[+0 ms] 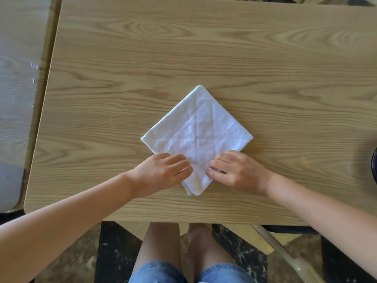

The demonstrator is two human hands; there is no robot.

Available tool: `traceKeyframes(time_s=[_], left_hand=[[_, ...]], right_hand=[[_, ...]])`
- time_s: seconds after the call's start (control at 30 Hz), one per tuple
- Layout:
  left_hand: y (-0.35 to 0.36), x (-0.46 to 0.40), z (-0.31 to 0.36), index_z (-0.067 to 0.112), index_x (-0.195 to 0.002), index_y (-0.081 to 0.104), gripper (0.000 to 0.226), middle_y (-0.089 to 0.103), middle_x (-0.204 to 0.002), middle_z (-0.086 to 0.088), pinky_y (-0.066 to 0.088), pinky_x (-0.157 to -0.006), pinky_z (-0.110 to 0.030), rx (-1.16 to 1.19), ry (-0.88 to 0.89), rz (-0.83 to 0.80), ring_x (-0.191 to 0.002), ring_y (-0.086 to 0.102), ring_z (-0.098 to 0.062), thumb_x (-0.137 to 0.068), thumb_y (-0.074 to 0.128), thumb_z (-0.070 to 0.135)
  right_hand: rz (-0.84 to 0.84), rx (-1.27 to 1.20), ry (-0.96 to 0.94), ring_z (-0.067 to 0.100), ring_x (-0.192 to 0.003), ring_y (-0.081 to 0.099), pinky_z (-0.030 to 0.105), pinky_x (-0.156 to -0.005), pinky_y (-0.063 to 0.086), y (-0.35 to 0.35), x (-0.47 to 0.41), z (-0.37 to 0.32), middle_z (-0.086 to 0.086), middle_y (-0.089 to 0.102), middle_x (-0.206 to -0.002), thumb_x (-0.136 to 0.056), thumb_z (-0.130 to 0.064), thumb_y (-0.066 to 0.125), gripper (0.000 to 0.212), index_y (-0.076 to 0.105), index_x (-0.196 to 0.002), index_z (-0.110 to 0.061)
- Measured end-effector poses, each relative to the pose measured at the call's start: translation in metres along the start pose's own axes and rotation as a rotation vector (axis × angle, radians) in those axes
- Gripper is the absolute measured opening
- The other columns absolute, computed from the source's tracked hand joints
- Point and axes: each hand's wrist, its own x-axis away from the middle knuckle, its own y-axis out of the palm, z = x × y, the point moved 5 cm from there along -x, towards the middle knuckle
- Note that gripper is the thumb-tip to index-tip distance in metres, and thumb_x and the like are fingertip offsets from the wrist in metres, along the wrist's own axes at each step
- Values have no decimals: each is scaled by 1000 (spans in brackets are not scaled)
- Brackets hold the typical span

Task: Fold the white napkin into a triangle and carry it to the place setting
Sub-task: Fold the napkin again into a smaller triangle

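Now | wood-grain table (183, 48) | white napkin (196, 129) lies diamond-wise | marbled floor (114, 252)

Bare forearms without sleeves; blue denim shorts (189, 272) with frayed hems.

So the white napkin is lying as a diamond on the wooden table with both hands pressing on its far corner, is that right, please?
Not quite: the head view shows the left hand and right hand on the near corner of the napkin, not the far one. It does lie as a diamond on the wooden table.
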Motion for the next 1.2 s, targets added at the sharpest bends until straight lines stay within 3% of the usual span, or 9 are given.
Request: traceKeyframes(time_s=[0.17,0.33,0.5,0.63,0.7,0.9,1.03,1.2], left_hand=[[-2,3,-5,7,-92,65,17,67,-89,-5,52,-53,-33,121,-108,66,-84,64,-23,-84,55,-4],[-11,7,-16,10,-95,71,17,69,-89,-1,52,-52,-27,314,-291,105,-80,63,-17,-85,57,11],[-32,7,-29,9,-96,73,21,70,-87,1,52,-64,-26,470,-537,243,-78,63,-10,-84,59,20],[-57,-7,-48,7,-86,73,10,66,-75,3,42,-69,-7,481,-725,399,-70,55,-3,-78,70,12],[-69,-20,-60,9,-81,72,5,64,-71,4,38,-67,-6,419,-788,435,-67,53,-6,-78,71,13],[-57,-47,-97,18,-80,69,6,65,-73,4,51,-67,-38,403,-983,318,-72,59,-18,-81,63,19],[-35,-53,-108,21,-85,70,9,65,-79,6,49,-65,-36,406,-1120,257,-79,58,-18,-84,61,23],[-20,-57,-117,16,-80,68,13,63,-76,5,47,-63,-34,382,-1136,312,-78,56,-20,-86,59,23]], right_hand=[[-20,-46,31,20,-69,59,29,-58,48,-4,-3,4,4,64,-78,-84,7,55,19,65,-80,-9],[35,-238,251,22,-70,60,30,-60,50,-12,-2,9,7,66,-80,-85,1,59,10,68,-86,-4],[248,-396,591,17,-76,61,28,-70,51,-33,-2,13,5,68,-81,-86,-7,62,9,68,-90,-2],[448,-426,855,7,-73,55,20,-69,46,-52,-18,30,-1,66,-76,-83,-16,60,13,68,-84,-5],[497,-417,955,10,-75,56,19,-73,43,-57,-28,45,-7,63,-78,-81,-17,59,12,66,-83,-8],[327,-408,1208,23,-97,57,33,-87,41,-39,-43,93,1,63,-99,-79,-14,66,6,68,-84,-13],[142,-381,1371,19,-103,55,35,-89,32,-14,-38,105,-4,64,-103,-82,-25,62,9,67,-89,-21],[96,-383,1411,18,-93,57,34,-87,27,-3,-37,111,-5,64,-96,-84,-26,59,7,64,-88,-24]])
